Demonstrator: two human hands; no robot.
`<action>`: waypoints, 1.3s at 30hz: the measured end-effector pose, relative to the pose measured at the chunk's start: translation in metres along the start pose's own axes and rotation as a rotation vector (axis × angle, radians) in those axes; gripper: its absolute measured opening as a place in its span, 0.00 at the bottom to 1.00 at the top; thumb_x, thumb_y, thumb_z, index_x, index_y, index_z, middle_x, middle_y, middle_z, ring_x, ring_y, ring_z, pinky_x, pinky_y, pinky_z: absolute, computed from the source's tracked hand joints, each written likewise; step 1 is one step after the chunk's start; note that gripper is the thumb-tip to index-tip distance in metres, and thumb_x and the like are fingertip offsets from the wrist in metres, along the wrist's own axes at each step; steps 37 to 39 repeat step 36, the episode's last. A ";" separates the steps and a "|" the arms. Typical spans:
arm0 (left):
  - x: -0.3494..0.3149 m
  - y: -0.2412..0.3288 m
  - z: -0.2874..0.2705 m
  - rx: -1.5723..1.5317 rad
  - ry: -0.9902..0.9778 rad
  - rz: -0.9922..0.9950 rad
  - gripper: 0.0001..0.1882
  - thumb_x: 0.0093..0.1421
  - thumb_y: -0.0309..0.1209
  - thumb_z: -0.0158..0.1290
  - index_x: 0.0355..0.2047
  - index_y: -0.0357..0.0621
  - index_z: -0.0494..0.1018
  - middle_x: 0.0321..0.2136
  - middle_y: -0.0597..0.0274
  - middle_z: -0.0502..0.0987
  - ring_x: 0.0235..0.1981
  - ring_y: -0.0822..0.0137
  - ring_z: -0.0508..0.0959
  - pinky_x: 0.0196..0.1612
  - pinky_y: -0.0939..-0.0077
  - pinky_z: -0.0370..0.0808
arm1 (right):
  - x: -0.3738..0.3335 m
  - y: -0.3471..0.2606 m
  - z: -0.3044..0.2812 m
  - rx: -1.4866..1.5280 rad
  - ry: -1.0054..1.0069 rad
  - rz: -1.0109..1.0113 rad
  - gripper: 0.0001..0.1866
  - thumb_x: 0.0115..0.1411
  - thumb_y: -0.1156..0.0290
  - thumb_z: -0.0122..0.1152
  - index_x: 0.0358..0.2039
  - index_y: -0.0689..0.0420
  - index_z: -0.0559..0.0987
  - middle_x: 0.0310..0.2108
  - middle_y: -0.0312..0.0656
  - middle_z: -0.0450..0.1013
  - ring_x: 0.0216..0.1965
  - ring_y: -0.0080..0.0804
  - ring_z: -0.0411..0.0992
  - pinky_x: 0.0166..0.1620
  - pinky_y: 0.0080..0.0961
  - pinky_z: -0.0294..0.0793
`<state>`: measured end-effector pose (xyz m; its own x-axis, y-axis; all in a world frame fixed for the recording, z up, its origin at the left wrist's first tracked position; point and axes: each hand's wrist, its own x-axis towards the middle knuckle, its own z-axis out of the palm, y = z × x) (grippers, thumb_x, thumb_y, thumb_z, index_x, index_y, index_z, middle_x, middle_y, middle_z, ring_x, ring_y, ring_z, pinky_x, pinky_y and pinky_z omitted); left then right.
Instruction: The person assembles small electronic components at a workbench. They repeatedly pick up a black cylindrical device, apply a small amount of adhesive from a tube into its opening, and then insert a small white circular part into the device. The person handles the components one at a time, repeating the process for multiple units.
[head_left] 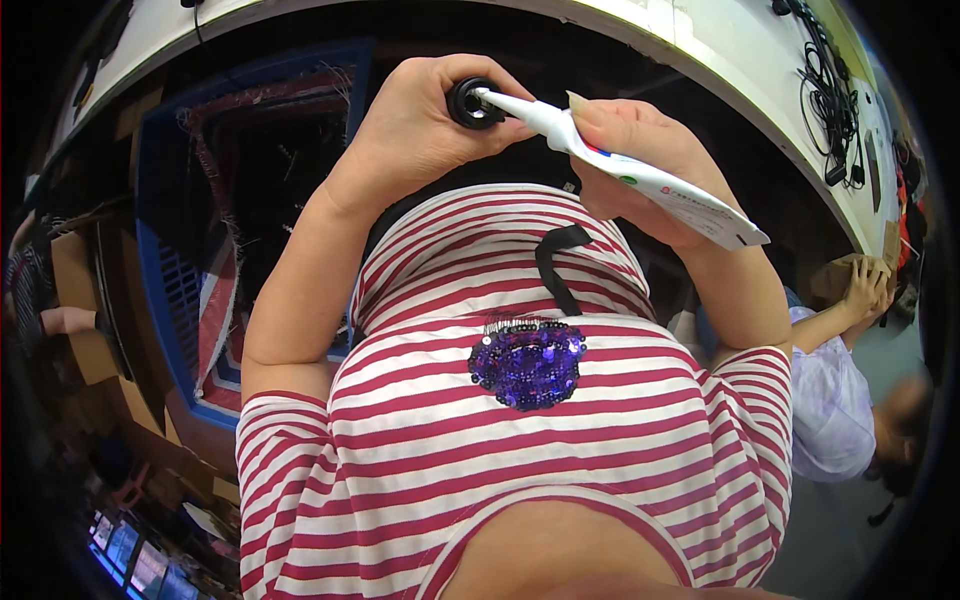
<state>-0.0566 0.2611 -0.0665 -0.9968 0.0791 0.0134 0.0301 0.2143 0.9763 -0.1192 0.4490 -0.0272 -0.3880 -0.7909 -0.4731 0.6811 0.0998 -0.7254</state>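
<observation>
My left hand is closed round a small black ring-shaped part, its round opening turned up toward me. Inside the opening a bit of shiny metal or pale material shows. In my right hand is a white squeeze tube with a long tapered nozzle. The nozzle's tip reaches into the mouth of the black part. My right thumb and fingers press the tube just behind the nozzle, and its flat end sticks out past my palm. Whether anything flows from the tip is too small to tell.
A blue plastic crate lined with frayed cloth stands at the left, its inside dark. The white table edge curves across the far side, with coiled black cables on it at right. Another person sits at the right, beside cardboard.
</observation>
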 end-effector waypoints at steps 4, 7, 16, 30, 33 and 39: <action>0.001 -0.005 0.002 0.016 0.007 0.107 0.12 0.43 0.18 0.58 0.31 0.37 0.74 0.27 0.65 0.74 0.30 0.75 0.73 0.36 0.83 0.70 | 0.000 -0.001 0.002 -0.047 0.011 0.024 0.14 0.60 0.63 0.52 0.29 0.63 0.73 0.13 0.29 0.64 0.11 0.10 0.56 0.15 0.08 0.50; 0.004 -0.011 0.006 0.075 0.069 0.272 0.14 0.41 0.18 0.58 0.31 0.37 0.74 0.30 0.64 0.73 0.32 0.71 0.73 0.38 0.80 0.69 | 0.000 -0.003 0.002 -0.217 0.032 -0.003 0.14 0.59 0.62 0.54 0.30 0.63 0.75 0.15 0.30 0.66 0.12 0.10 0.58 0.14 0.06 0.51; 0.009 -0.009 0.007 0.038 0.052 0.144 0.12 0.45 0.25 0.61 0.32 0.40 0.74 0.27 0.62 0.76 0.28 0.72 0.75 0.32 0.81 0.71 | 0.005 -0.013 -0.003 -0.244 0.110 0.029 0.16 0.54 0.58 0.59 0.24 0.61 0.78 0.11 0.30 0.63 0.10 0.12 0.55 0.14 0.09 0.46; 0.027 0.019 -0.003 -0.205 -0.012 -0.094 0.20 0.44 0.29 0.59 0.39 0.39 0.70 0.29 0.69 0.68 0.29 0.79 0.67 0.32 0.86 0.64 | -0.007 -0.053 -0.029 -0.086 0.034 -0.235 0.14 0.60 0.62 0.51 0.30 0.61 0.72 0.15 0.31 0.63 0.14 0.14 0.58 0.16 0.11 0.54; 0.029 0.010 -0.006 -0.631 -0.164 -0.077 0.23 0.47 0.31 0.56 0.44 0.36 0.65 0.32 0.64 0.68 0.30 0.75 0.68 0.32 0.85 0.64 | 0.010 -0.085 -0.069 -0.654 0.256 -0.497 0.13 0.60 0.61 0.50 0.28 0.58 0.73 0.18 0.28 0.64 0.22 0.12 0.60 0.26 0.11 0.60; 0.038 0.007 0.000 -0.553 -0.123 -0.026 0.24 0.50 0.33 0.55 0.45 0.35 0.64 0.33 0.62 0.69 0.31 0.73 0.69 0.33 0.84 0.65 | 0.038 -0.117 -0.117 -0.919 0.521 -0.568 0.15 0.60 0.59 0.50 0.27 0.58 0.73 0.19 0.28 0.64 0.22 0.14 0.59 0.28 0.13 0.60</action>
